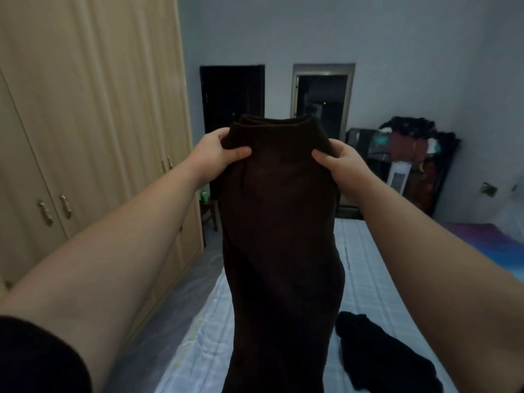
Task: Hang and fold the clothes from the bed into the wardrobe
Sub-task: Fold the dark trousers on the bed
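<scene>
I hold a dark brown garment [279, 222] up in front of me with both arms stretched out over the bed [377, 285]. My left hand [217, 154] grips its upper left corner, thumb pressed across the front of the cloth and fingers curled behind it. My right hand [341, 163] grips the upper right corner the same way, thumb on the front, fingers hidden at the back. Between my hands the top edge shows as a doubled fold, and the rest hangs straight down in one long panel that runs out of view at the near edge. I cannot tell whether it is trousers or a skirt.

The bed beneath has a pale blue checked cover. A black piece of clothing [382, 353] lies crumpled on it, near me and just right of the hanging garment. Farther right, a purple and blue cover [490, 245] spreads across the bed.

On my left stands the wardrobe [93, 109], light wood, its doors closed, with pairs of metal handles [55, 208]. On the far wall are a dark door [232, 100] and, to its right, an open doorway [323, 100] with a pale frame. In the far right corner a heap of clothes [408, 143] is piled on a dark rack, with a white tower fan [398, 177] in front of it.
</scene>
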{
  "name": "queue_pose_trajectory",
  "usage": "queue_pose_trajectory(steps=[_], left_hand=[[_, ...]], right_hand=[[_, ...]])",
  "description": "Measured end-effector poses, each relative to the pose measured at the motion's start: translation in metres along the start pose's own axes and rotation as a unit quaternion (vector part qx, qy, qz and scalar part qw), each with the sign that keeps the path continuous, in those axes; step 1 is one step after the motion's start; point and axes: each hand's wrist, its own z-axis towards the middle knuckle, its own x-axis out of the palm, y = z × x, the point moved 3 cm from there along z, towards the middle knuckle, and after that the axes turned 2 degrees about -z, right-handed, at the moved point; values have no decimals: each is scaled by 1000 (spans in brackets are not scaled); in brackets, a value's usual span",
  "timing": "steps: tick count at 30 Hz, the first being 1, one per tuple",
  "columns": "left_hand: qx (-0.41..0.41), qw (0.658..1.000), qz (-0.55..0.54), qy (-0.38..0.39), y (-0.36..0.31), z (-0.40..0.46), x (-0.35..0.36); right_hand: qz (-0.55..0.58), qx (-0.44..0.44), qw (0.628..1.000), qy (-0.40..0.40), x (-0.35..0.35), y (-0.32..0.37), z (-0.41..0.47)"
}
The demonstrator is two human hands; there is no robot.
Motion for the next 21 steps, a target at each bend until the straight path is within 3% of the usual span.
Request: queue_pose_trajectory(steps=[3,5,8,12,21], left_hand=[[-14,995,-46,89,-11,-9,-26],[-6,994,-1,110,-17,-16,-39],[23,997,61,39,-22,-26,-52],[66,996,45,-39,-42,-39,-58],[183,980,-29,-76,-127,-60,-83]], right_hand=[[12,3,999,-34,17,23,-13],[-24,-5,999,-41,31,38,-25],[-75,-38,994,-68,47,60,-39],[-97,-78,986,-114,59,93,-52],[-36,-139,973,-182,42,170,-79]])
